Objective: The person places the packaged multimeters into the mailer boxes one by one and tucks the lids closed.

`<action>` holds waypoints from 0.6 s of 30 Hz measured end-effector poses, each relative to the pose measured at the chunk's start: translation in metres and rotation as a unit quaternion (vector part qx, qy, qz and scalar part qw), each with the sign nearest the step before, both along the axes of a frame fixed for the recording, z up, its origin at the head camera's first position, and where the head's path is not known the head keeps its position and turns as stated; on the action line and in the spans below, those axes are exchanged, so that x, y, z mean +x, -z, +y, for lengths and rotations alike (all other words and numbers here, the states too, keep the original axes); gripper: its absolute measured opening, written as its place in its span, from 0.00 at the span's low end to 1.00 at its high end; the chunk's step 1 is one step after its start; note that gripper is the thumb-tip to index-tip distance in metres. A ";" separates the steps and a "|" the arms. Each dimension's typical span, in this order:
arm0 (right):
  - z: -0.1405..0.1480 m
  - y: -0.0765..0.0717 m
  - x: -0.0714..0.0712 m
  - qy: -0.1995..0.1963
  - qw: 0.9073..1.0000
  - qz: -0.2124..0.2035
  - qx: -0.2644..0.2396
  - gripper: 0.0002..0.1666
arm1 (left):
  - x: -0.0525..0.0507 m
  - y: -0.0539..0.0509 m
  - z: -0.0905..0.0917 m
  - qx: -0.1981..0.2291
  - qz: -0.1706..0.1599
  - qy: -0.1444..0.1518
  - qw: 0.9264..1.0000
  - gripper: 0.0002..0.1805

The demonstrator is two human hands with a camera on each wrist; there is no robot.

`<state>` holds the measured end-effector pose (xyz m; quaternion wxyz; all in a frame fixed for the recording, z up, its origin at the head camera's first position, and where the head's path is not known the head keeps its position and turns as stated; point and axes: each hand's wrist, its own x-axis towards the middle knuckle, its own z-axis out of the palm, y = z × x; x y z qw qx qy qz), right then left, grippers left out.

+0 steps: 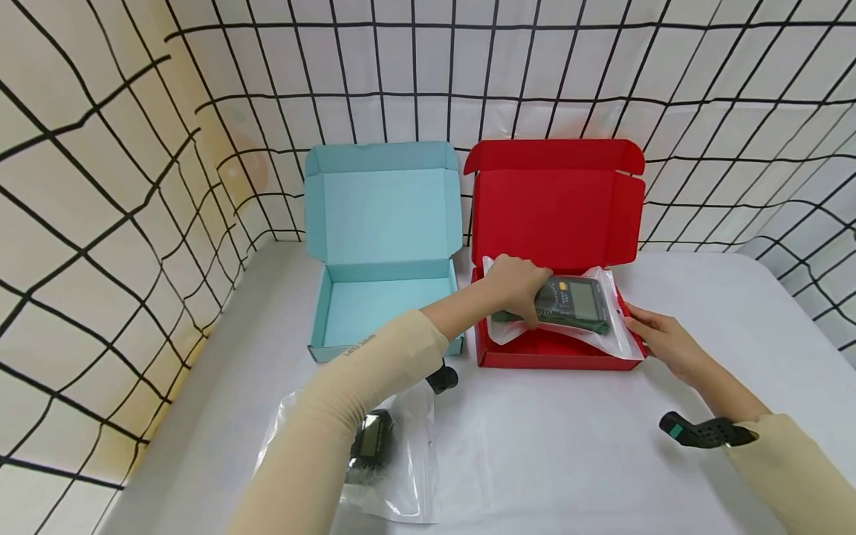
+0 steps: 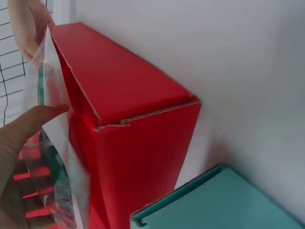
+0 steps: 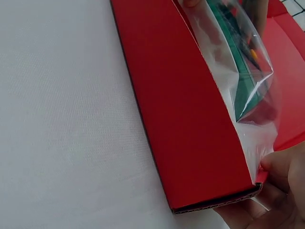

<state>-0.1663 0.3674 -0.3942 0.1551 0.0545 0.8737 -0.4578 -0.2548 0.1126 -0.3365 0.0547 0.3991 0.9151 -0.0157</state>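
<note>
Left hand (image 1: 520,288): gripping the bagged multimeter (image 1: 580,303) from above, thumb on the near side
Multimeter: under that palm, sticking out to its right, in the mouth of the red box (image 1: 555,360)
Long axis: roughly sideways, left hand toward right
Nearer hand: left, easily
Right hand (image 1: 662,340): curled on the box's right end, can't tell if it's got bag too
</note>
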 end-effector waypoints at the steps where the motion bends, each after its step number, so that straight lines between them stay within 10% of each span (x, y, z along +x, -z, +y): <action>1: 0.000 0.001 0.000 0.000 1.000 0.001 0.002 0.39 | 0.000 0.002 0.000 0.001 -0.004 -0.001 1.000 0.40; 18: -0.002 0.003 -0.001 0.012 1.000 0.001 0.003 0.39 | -0.007 0.030 -0.002 -0.016 -0.042 -0.025 0.999 0.42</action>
